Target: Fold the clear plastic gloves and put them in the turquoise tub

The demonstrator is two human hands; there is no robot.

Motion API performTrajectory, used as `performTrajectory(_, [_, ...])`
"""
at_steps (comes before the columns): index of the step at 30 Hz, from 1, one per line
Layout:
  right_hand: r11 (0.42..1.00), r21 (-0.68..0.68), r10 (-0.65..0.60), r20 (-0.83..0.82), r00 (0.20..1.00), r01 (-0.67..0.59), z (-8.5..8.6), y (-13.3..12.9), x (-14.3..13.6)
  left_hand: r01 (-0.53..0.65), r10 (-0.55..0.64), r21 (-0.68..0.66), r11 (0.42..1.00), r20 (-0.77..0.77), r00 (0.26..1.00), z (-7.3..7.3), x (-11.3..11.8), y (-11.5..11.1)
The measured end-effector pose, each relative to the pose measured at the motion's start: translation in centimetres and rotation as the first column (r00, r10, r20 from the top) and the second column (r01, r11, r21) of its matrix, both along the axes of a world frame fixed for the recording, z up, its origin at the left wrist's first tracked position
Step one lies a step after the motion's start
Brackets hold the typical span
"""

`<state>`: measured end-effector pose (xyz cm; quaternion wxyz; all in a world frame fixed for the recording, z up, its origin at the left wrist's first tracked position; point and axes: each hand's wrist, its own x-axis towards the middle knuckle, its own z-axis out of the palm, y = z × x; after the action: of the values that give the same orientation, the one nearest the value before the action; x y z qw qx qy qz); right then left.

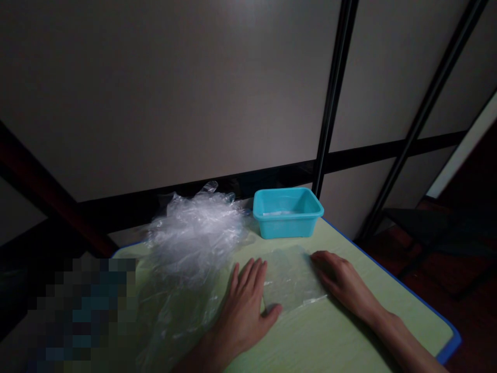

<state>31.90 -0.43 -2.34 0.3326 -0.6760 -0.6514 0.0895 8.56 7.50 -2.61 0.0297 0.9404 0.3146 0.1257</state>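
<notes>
A clear plastic sheet or bag lies flat on the green table between my hands. My left hand rests palm down at its left edge, fingers stretched out and thumb out to the side. At the right edge of the sheet is my right hand, its fingers bent and close together on the plastic; the fingertips are partly hidden. A large crumpled heap of clear plastic is beyond my left hand and trails down the left side of the table.
A turquoise plastic basket stands at the back of the table, which has a blue edge. Something whitish lies inside it. Behind are wardrobe panels. A dark chair is at the right.
</notes>
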Motion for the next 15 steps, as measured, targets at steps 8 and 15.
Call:
performTrajectory(8, [0.999, 0.033, 0.007, 0.037, 0.999, -0.009, -0.2, 0.0, 0.0, -0.011, 0.014, 0.053, 0.999, -0.058, 0.998, -0.2, -0.1, 0.0])
performTrajectory(15, [0.999, 0.030, 0.025, 0.092, 0.995, -0.027, 1.1, -0.6, -0.9, 0.040, -0.039, 0.025, 0.999, -0.041, 0.998, 0.6, -0.2, -0.5])
